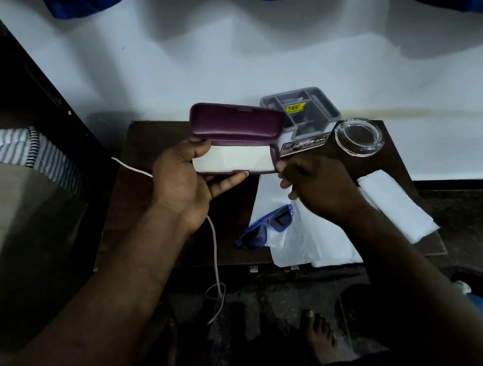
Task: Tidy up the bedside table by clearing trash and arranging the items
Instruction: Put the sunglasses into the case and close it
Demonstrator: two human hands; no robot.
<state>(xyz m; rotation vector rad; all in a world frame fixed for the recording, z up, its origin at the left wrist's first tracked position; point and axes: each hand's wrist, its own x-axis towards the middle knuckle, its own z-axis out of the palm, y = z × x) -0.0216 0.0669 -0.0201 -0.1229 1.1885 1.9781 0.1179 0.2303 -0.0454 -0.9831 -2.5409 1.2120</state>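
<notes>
Case held open, shades waiting on the surface

Left hand point(186, 173) grips the purple glasses case point(237, 124) round its left end, with the lid tipped back so the white cloth point(232, 160) inside shows. Right hand point(314, 187) sits at the case's right corner with fingers curled, too blurry to tell if it's pinching anything. The blue sunglasses point(264, 229) lie just below on a white sheet point(313, 235) on the surface point(148, 141). My guess is they go in next. A glass ashtray point(358, 137) and grey tray point(325, 112) sit at the back.
</notes>
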